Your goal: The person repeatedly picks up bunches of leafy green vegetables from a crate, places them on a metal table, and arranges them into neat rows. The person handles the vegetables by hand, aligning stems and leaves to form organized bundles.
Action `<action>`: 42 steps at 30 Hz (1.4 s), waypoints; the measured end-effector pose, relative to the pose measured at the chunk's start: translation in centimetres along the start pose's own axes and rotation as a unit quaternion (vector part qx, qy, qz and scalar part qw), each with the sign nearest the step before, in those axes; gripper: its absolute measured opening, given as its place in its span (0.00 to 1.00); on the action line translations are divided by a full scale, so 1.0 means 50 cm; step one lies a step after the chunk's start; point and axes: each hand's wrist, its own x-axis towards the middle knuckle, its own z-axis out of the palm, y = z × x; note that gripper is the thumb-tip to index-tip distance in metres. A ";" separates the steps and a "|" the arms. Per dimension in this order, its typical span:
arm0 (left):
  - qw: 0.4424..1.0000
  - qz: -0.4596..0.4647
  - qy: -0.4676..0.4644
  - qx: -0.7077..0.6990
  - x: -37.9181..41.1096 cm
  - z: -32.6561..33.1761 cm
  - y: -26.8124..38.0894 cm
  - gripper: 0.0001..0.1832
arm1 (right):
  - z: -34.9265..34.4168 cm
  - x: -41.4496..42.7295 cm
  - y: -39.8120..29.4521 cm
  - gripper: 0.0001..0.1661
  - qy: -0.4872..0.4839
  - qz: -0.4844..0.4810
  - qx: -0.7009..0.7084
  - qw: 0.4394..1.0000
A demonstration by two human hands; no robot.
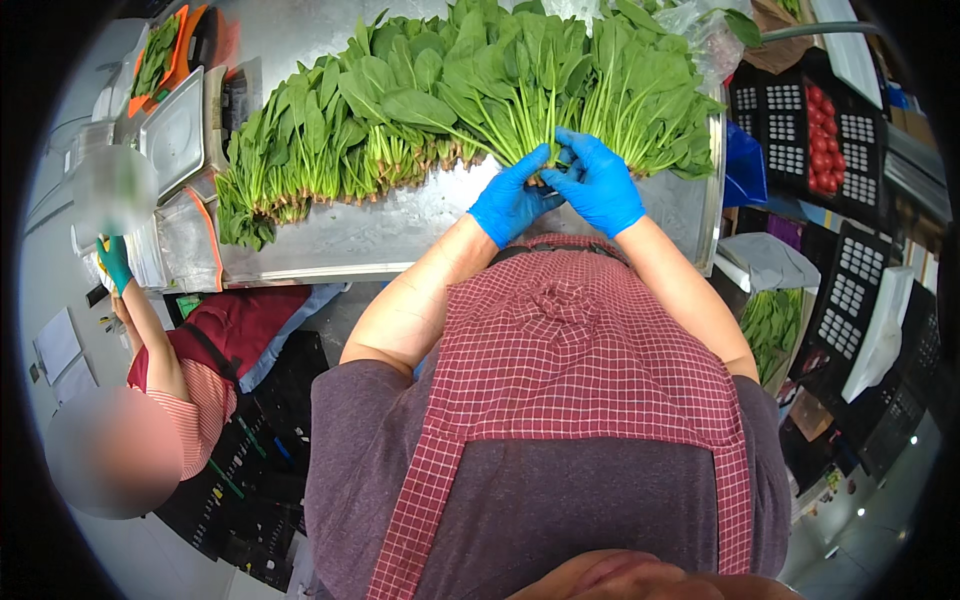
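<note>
Both my hands wear blue gloves and meet at the root ends of a bunch of spinach. My left hand is closed around the lower stems from the left. From the right, my right hand has its fingers curled against the same stems near the roots. The leaves fan out away from me over more spinach. A long row of spinach lies to the left on the metal table, roots towards me. Another heap of spinach lies just right of my hands.
At the left, a co-worker in a green glove stands by the table. Beyond is a weighing scale with a metal tray, and an orange container of greens. Black crates, red tomatoes and a box of greens stand at the right.
</note>
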 end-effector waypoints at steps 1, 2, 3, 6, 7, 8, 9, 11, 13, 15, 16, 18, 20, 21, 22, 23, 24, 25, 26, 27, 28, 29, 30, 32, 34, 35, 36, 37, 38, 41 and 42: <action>1.000 0.002 -0.016 0.017 -0.001 -0.002 -0.001 0.11 | -0.001 0.000 -0.002 0.34 0.001 -0.021 -0.031 0.999; 0.999 0.004 -0.031 0.034 -0.002 -0.003 -0.001 0.12 | -0.002 0.000 -0.004 0.34 -0.001 -0.029 -0.044 0.999; 0.998 0.003 -0.030 0.046 0.000 -0.002 0.002 0.13 | -0.003 0.002 -0.007 0.33 -0.004 -0.038 -0.056 0.998; 0.997 0.008 -0.024 0.073 0.004 0.007 0.005 0.17 | -0.003 -0.006 -0.025 0.31 0.008 0.007 0.002 1.000; 0.997 0.015 -0.030 0.064 0.006 0.002 0.001 0.17 | -0.001 -0.003 -0.037 0.30 0.013 0.024 0.039 0.999; 0.998 0.023 -0.038 0.054 0.012 -0.012 -0.015 0.17 | 0.015 -0.008 -0.025 0.26 0.079 -0.024 0.036 0.996; 0.997 0.038 -0.047 0.050 0.017 -0.010 -0.012 0.17 | 0.017 -0.009 -0.018 0.24 0.094 -0.020 -0.028 0.995; 0.992 0.045 -0.067 0.100 0.004 0.025 -0.006 0.17 | 0.014 -0.006 -0.008 0.20 0.081 0.000 -0.022 0.996; 0.995 0.035 -0.066 0.070 0.045 -0.026 -0.022 0.17 | 0.013 -0.006 0.001 0.17 0.078 0.027 0.031 0.996; 0.997 0.038 -0.031 0.054 0.035 -0.016 -0.023 0.17 | 0.010 -0.004 0.012 0.13 0.054 0.060 0.073 0.994; 0.997 0.047 -0.042 0.047 0.028 -0.013 -0.023 0.17 | 0.012 -0.005 0.028 0.12 0.046 0.075 0.086 0.992; 0.997 0.049 -0.051 0.041 0.017 -0.010 -0.019 0.15 | 0.015 -0.007 0.040 0.10 0.034 0.085 0.101 0.991; 0.998 0.043 -0.031 0.040 0.016 -0.009 -0.017 0.14 | 0.016 -0.004 0.038 0.08 0.023 0.075 0.108 0.991; 0.999 0.037 -0.019 0.033 0.011 -0.009 -0.022 0.13 | 0.017 -0.007 0.034 0.07 0.023 0.066 0.096 0.993; 0.998 0.051 -0.008 0.041 0.003 -0.003 -0.023 0.12 | 0.018 -0.010 0.026 0.07 0.022 0.057 0.085 0.995; 0.997 0.049 -0.007 0.058 0.007 -0.007 -0.016 0.12 | 0.019 -0.011 0.021 0.07 0.022 0.049 0.073 0.996; 0.997 0.045 -0.006 0.066 0.016 -0.016 -0.015 0.12 | 0.021 -0.014 0.028 0.06 0.029 -0.003 0.066 0.997; 0.996 0.038 -0.003 0.075 0.016 -0.016 -0.011 0.11 | 0.021 -0.018 0.027 0.06 0.022 -0.017 0.068 0.997; 0.998 0.034 -0.021 0.054 0.015 -0.014 -0.013 0.11 | 0.021 -0.022 0.021 0.06 0.016 -0.030 0.069 0.997; 0.997 0.046 0.009 0.067 0.005 -0.003 -0.011 0.11 | 0.024 -0.024 0.011 0.06 0.009 -0.048 0.074 0.996; 0.994 0.054 0.037 0.085 -0.002 0.014 -0.005 0.11 | 0.029 -0.034 -0.008 0.06 -0.010 -0.080 0.045 0.996; 0.991 0.062 0.064 0.104 -0.008 0.026 0.001 0.11 | 0.031 -0.038 -0.020 0.07 -0.032 -0.097 0.035 0.994; 0.995 0.022 0.050 0.085 -0.016 0.032 0.007 0.10 | 0.032 -0.041 -0.030 0.07 -0.055 -0.115 0.023 0.992; 0.993 0.063 0.032 0.093 -0.006 0.029 0.015 0.09 | 0.021 -0.041 -0.059 0.07 -0.087 -0.135 0.042 0.986; 0.989 0.110 0.023 0.097 -0.028 0.049 0.042 0.08 | 0.004 -0.043 -0.074 0.07 -0.070 -0.126 0.077 0.986; 0.992 0.086 0.021 0.085 -0.060 0.066 0.066 0.09 | -0.001 -0.044 -0.073 0.07 -0.058 -0.120 0.095 0.987; 0.990 0.097 0.008 0.102 -0.083 0.068 0.089 0.09 | -0.001 -0.047 -0.057 0.07 -0.053 -0.103 0.105 0.988; 0.987 0.107 -0.005 0.122 -0.100 0.069 0.114 0.10 | 0.001 -0.047 -0.044 0.07 -0.045 -0.072 0.136 0.987; 0.971 0.149 -0.025 0.187 -0.129 0.072 0.146 0.10 | 0.005 -0.048 -0.029 0.07 -0.037 -0.040 0.167 0.984; 0.947 0.214 0.009 0.238 -0.204 0.069 0.247 0.14 | 0.012 -0.050 -0.010 0.07 -0.036 0.037 0.225 0.973; 0.953 0.210 0.004 0.218 -0.215 0.044 0.283 0.15 | 0.014 -0.051 -0.013 0.07 -0.036 0.055 0.233 0.970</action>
